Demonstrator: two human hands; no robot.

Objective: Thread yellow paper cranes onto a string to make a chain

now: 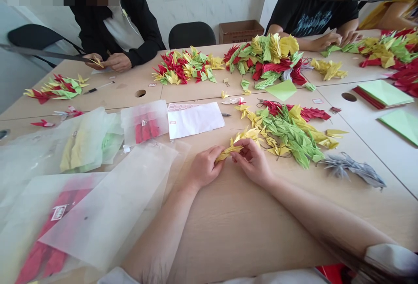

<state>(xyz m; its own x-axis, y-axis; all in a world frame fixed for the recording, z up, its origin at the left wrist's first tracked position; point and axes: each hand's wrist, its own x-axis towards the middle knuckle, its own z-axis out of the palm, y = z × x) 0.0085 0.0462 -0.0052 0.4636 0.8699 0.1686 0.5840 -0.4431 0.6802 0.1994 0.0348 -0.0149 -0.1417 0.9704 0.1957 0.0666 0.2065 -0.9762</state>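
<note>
The left hand grips yellow folded paper above the surface, near its middle; the right hand pinches its two-o'clock end. Green folded paper lies at two o'clock from the hands.

A pale wooden table is carrying a white sheet, which is partly covering a red-printed sheet. A pen is lying just right of the white sheet. Farther right of it, yellow folded paper, a green bundle and a grey bundle are resting, with a stack of paper squares lying well to its right. Beyond it, a mixed paper heap is spreading. Left of it, a small sleeve is lying flat; nearer the camera, large cloudy sleeves are overlapping. Farther back on its left, a marker is lying beside a small paper heap.
</note>
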